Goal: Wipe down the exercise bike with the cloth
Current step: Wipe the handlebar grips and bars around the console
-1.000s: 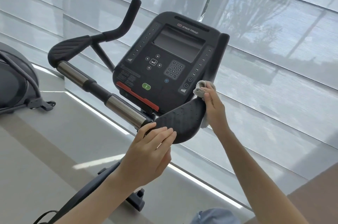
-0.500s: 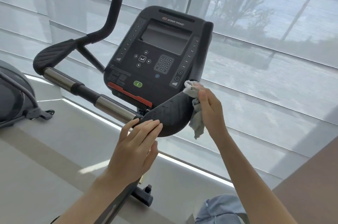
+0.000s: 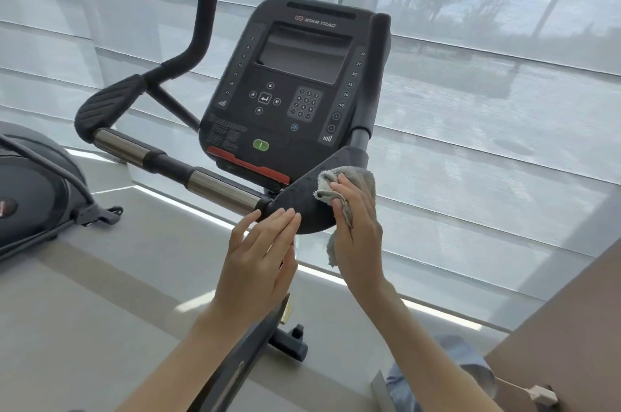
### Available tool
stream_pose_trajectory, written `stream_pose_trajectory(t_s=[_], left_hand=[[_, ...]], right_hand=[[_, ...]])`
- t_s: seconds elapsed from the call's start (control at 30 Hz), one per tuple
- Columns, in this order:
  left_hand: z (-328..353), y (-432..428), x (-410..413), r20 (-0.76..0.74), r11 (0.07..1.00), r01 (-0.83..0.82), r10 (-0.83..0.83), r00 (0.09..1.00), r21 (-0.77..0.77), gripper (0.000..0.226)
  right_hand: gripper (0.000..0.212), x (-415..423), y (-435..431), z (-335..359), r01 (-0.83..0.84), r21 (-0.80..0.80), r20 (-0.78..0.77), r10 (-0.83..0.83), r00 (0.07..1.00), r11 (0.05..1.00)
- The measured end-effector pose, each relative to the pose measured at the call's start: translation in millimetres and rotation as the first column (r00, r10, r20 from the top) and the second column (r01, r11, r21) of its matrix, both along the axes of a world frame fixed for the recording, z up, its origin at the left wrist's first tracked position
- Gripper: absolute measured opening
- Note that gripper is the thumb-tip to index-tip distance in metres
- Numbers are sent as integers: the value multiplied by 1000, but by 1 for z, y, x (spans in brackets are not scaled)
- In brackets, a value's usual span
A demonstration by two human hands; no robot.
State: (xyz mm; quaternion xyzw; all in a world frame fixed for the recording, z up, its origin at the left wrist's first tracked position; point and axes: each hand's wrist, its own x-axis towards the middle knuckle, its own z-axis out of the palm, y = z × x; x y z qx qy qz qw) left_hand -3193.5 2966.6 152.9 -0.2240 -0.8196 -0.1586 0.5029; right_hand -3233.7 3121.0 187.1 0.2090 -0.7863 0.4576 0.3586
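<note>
My right hand (image 3: 356, 226) has slid the cloth (image 3: 353, 176) from the far rim of the pad (image 3: 302, 199) onto its top face in the last half second, and my left hand (image 3: 258, 263) has kept its place. The right fingers curl over the grey terry cloth and pinch it against the thumb, with a tail hanging under the palm. The left fingers lie straight and together, tips touching the pad's near end. The pad is rounded, dimpled black rubber at the right end of the bike's (image 3: 235, 368) bar (image 3: 218, 188), which has polished steel sleeves. The matte black console (image 3: 295, 129) reads STAR TRAC. It has a numbered keypad (image 3: 304, 104), a green oval button (image 3: 260, 145) and a red strip (image 3: 248, 165) on its lower edge.
</note>
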Motion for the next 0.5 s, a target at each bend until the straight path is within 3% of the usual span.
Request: stream_pose_trajectory(t_s=[0.1,0.2,0.27,0.37,0.43,0.5], left_hand=[[1,-1,1,0,1000,9,-9,1000,-6,43],[0,-4,1,3,1000,26,-26,1000,-17,41],[-2,-6,0,8,999,21,-20,1000,-28,39],[-5,-6,0,24,999,6,-5,1000,-37,37],[-6,-7,0,29,999,-5,6,1000,-40,37],[-6,-8,1,37,999,-12,14,999,-51,38]], right_hand=[[38,23,-2,-1,-76,40,-16,77,997,996],[24,30,11,30,-189,-1,-27,189,982,982],[24,11,21,62,-168,0,-52,168,984,986],[33,-36,27,96,-126,221,18,125,992,967],[34,-61,26,93,-141,435,112,102,988,889],[35,-70,25,81,-104,538,115,49,992,836]])
